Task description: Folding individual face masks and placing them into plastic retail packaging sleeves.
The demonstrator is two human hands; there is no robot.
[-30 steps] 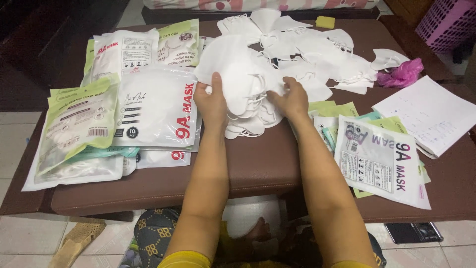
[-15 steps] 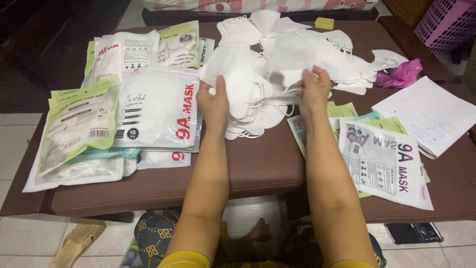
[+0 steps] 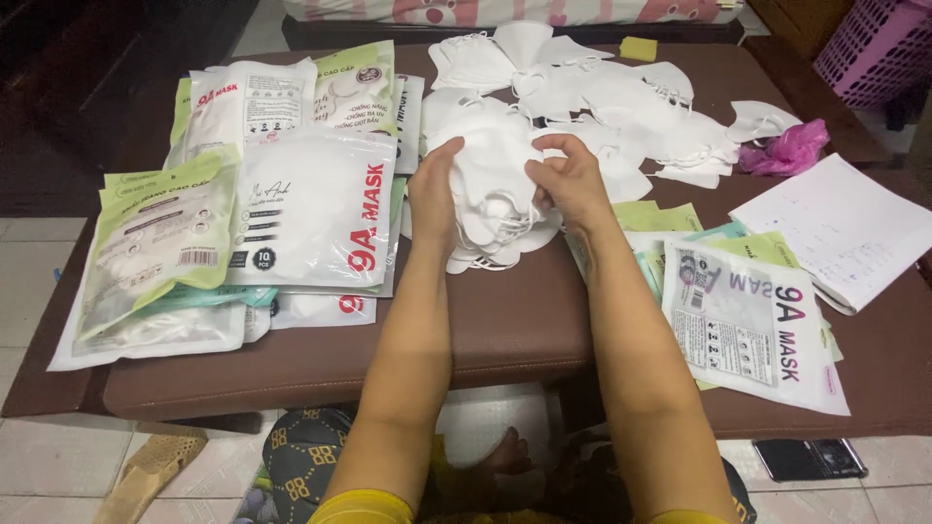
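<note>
A stack of white face masks (image 3: 490,189) lies on the brown table (image 3: 505,320) in the middle of the head view. My left hand (image 3: 434,189) grips the stack's left side. My right hand (image 3: 573,180) presses on its right side with fingers curled over the top mask. Behind the stack, several loose white masks (image 3: 602,92) are spread over the far part of the table.
Filled mask packets (image 3: 311,209) lie piled at the left, green-edged ones (image 3: 160,243) nearest the edge. Flat empty packets (image 3: 748,320) lie at the right beside a white paper sheet (image 3: 845,228). A pink bag (image 3: 791,147), yellow block (image 3: 638,48), purple basket (image 3: 874,49), phone (image 3: 809,458).
My right hand reached out to the loose masks at the back, then came back onto the stack with a mask. My left hand stayed on the stack.
</note>
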